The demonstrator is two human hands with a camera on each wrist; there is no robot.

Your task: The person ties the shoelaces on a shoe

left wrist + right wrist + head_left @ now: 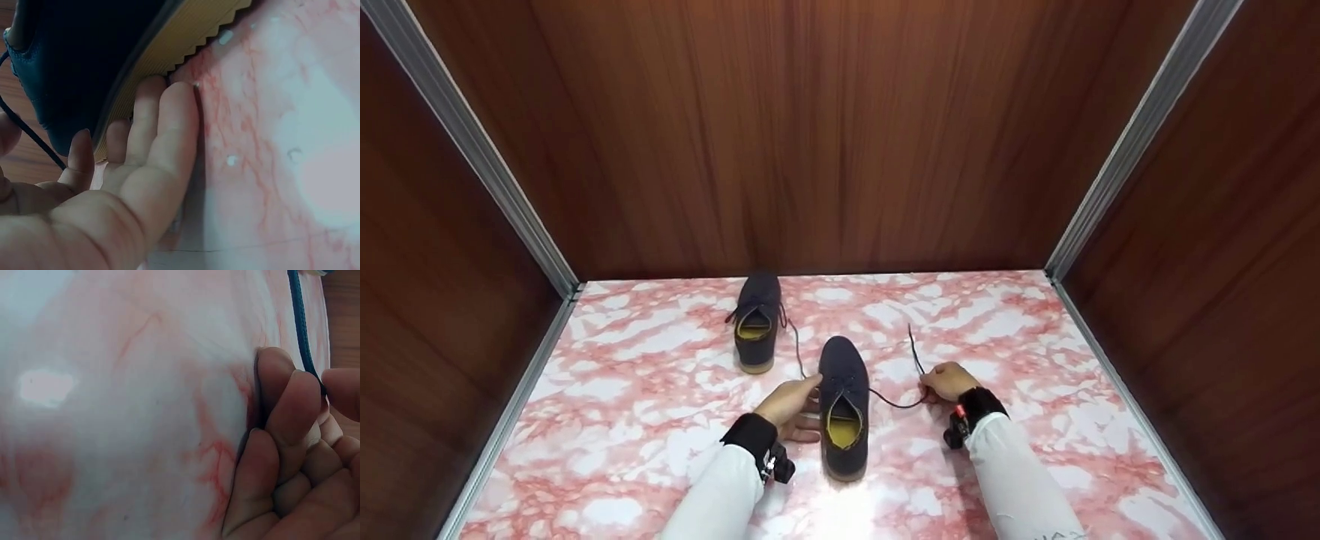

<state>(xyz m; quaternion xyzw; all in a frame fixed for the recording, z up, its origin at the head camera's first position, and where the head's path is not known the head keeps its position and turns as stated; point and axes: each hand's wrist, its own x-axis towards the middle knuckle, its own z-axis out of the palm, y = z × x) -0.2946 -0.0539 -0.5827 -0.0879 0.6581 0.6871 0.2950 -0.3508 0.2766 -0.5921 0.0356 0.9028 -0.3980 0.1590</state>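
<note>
A dark navy lace-up shoe (844, 358) with a yellow lining stands on the marbled surface, toe pointing away. Beside its left flank is my left hand (789, 405), fingers extended and spread. Seen from the left wrist, those fingertips touch the tan ridged sole (160, 48), while a dark lace (34, 135) runs between the separated thumb and index finger. To the shoe's right, my right hand (948, 381) pinches the other lace (896, 406) between thumb and index finger. The lace's free end extends past that grip; the right wrist view shows the cord (301, 326) entering the pinch.
A matching navy shoe (755, 352) stands farther back on the left, its laces hanging at both sides. Brown wood-grain panels (810, 135) with grey metal corner strips (1140, 135) enclose the red-and-white marbled surface (645, 360) at the back and sides.
</note>
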